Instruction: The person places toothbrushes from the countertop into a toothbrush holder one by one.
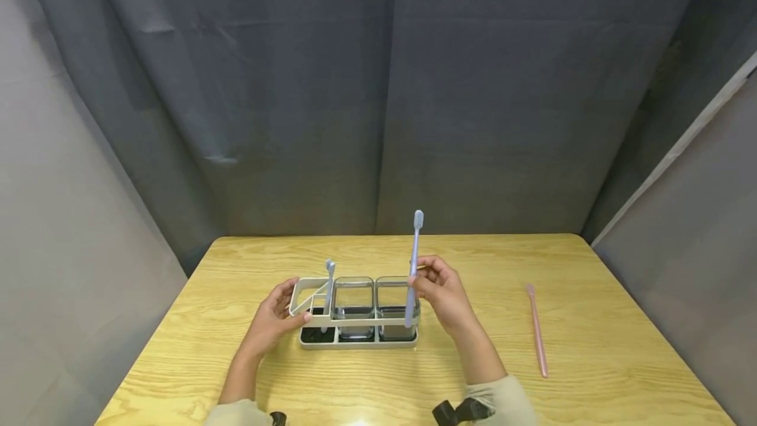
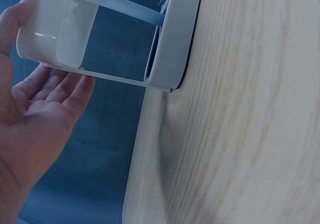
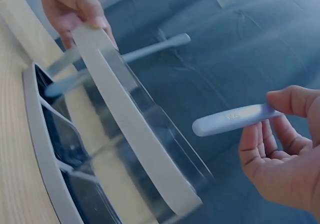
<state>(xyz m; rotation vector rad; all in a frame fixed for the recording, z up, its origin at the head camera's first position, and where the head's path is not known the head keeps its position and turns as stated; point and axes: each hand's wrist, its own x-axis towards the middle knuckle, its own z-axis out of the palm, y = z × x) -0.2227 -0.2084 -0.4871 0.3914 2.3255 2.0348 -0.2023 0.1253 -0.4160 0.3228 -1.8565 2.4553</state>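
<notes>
A white toothbrush holder (image 1: pixel 378 323) with a black-lined base stands on the table. My left hand (image 1: pixel 267 326) grips the left end of its upper frame, thumb at the front and fingers along the outer side. A light blue toothbrush (image 1: pixel 329 278) stands in the holder's left section, its head above the frame; its lower end reaches the base in the right wrist view. Between thumb and fingers, my right hand (image 1: pixel 446 294) pinches a lavender toothbrush (image 3: pixel 230 120), head up. Its bottom end overlaps the holder's right end in the head view, but appears beside the frame in the right wrist view.
Two clear square cups, a middle cup (image 1: pixel 354 289) and a right cup (image 1: pixel 393 289), sit in the holder. A pink toothbrush (image 1: pixel 537 334) lies on the wooden table (image 1: pixel 195 347) at the right. Grey curtains (image 1: pixel 307 117) hang behind the table and at both sides.
</notes>
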